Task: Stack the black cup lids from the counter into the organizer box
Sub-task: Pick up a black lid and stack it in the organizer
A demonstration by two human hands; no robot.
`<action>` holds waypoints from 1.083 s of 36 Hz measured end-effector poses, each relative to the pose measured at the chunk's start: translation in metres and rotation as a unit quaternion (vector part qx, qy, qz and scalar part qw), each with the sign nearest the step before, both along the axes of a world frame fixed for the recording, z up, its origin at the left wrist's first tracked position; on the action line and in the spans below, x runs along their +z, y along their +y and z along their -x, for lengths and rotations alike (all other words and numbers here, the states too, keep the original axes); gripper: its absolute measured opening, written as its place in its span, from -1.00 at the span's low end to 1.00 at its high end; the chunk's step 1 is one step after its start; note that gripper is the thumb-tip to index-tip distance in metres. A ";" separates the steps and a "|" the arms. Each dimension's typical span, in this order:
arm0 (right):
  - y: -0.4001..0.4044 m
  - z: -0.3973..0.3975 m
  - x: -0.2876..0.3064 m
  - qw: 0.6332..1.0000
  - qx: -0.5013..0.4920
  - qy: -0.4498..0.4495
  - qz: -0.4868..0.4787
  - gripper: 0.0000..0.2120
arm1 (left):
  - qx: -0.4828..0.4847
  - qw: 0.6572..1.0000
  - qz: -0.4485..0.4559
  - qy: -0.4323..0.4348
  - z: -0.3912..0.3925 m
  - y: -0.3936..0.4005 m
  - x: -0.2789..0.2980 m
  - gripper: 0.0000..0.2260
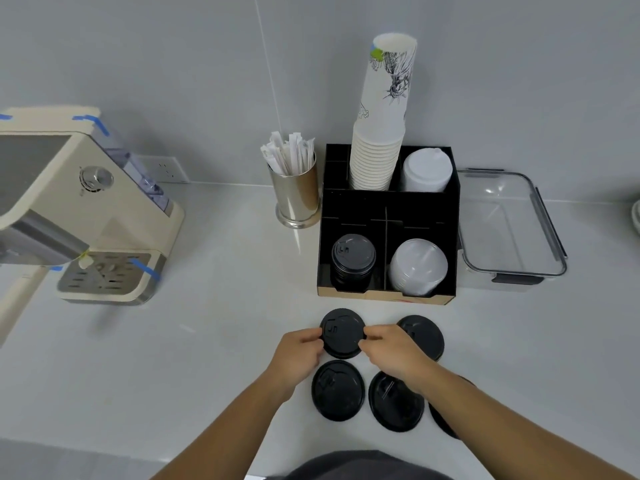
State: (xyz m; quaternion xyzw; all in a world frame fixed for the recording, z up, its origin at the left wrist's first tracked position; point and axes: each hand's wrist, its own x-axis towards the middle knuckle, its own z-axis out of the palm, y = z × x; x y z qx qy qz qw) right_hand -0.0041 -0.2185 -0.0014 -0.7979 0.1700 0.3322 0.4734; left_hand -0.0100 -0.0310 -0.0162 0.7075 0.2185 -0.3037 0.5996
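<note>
Both hands pinch one black lid [342, 333] just above the white counter [221, 341]: left hand [298, 355] at its nine o'clock edge, right hand [393, 351] at three. Four loose lids lie around. At twelve o'clock, the organizer box [388, 209] holds a black lid stack [353, 259].

Both hands, left grip [300, 351] and right grip [391, 351], pinch one black lid [342, 332] near the worktop's [225, 323] front edge, before the organizer box [388, 216].

Organizer box [388, 216] sits at twelve o'clock from the lids [343, 332]; coffee machine [86, 216] at ten; container [509, 223] at two.
</note>
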 end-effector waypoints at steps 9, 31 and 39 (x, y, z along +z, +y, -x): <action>-0.004 0.007 0.009 1.000 -0.008 0.015 -0.008 -0.51 | -0.001 0.999 -0.002 -0.047 0.009 -0.005 0.018 -0.60; -0.019 -0.037 0.071 0.985 -0.048 -0.158 -0.042 -0.80 | 0.007 0.980 -0.016 -0.196 -0.034 -0.028 0.068 -0.65; -0.012 -0.058 0.063 0.985 -0.065 -0.157 -0.022 -0.81 | 0.023 0.981 -0.017 -0.194 -0.052 -0.035 0.066 -0.64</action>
